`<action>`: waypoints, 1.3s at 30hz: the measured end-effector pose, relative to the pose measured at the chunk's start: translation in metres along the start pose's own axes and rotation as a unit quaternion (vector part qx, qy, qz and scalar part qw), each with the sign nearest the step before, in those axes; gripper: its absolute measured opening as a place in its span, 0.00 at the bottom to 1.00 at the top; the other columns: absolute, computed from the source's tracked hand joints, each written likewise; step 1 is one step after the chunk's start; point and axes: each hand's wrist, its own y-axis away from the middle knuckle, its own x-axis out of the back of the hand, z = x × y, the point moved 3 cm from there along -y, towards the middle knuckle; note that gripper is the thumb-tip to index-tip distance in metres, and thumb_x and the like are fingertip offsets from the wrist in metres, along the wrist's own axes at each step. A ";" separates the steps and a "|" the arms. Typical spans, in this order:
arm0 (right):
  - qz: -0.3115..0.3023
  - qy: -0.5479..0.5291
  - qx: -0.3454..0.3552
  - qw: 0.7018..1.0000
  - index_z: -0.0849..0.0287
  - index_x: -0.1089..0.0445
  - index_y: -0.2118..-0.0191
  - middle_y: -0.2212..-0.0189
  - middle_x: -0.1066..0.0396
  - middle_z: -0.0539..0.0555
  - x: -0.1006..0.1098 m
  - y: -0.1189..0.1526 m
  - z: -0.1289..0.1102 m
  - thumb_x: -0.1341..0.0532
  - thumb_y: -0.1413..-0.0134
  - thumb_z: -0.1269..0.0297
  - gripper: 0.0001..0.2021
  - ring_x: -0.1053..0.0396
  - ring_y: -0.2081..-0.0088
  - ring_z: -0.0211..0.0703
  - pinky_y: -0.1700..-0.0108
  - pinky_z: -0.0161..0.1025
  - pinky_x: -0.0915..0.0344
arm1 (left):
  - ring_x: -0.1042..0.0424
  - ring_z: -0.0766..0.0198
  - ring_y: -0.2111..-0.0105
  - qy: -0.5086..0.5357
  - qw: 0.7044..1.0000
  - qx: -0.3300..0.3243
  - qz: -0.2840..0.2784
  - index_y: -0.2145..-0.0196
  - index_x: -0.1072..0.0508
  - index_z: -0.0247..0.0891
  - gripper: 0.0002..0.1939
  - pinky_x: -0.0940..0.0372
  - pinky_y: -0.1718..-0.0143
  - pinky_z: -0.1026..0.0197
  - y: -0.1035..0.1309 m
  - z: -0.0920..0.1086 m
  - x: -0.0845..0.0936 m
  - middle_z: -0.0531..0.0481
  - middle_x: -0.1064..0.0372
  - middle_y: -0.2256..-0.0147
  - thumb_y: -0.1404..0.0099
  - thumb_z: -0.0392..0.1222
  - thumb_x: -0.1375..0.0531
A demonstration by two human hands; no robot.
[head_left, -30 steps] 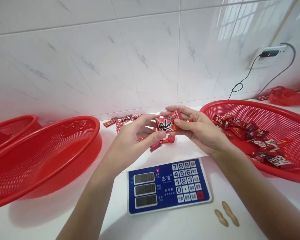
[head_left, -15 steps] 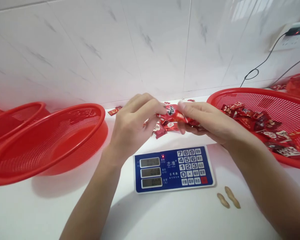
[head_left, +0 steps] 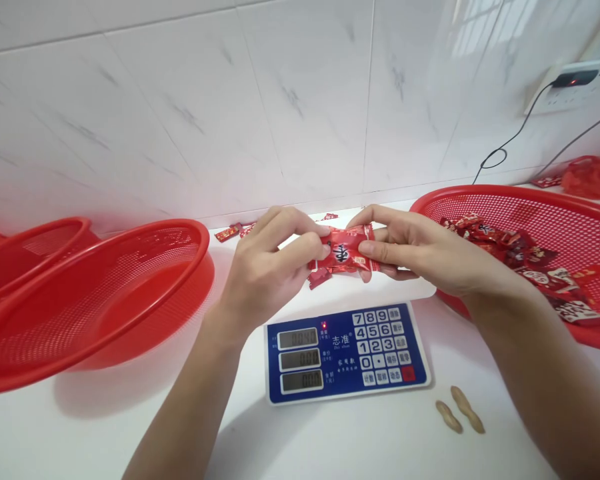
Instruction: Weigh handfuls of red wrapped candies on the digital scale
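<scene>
our left hand (head_left: 273, 263) and right hand (head_left: 413, 252) are closed on opposite ends of a red packet (head_left: 344, 249). the blue scale panel (head_left: 347, 355) sits nearer us.

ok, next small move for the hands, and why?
Probably lower the red packet onto the white surface behind the blue scale panel: left hand and right hand pinch it at opposite ends, it seems held above that surface, and another packet lies there.
</scene>
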 end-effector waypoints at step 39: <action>0.030 -0.146 0.032 0.988 0.58 0.22 0.51 0.57 0.20 0.56 -0.021 -0.011 0.015 0.33 0.39 0.66 0.11 0.20 0.57 0.44 0.47 0.47 0.24 | 0.24 0.62 0.72 0.286 0.873 0.379 -0.109 0.72 0.31 0.40 0.11 0.29 0.70 0.59 0.003 -0.006 -0.008 0.54 0.25 0.73 0.36 0.44 0.34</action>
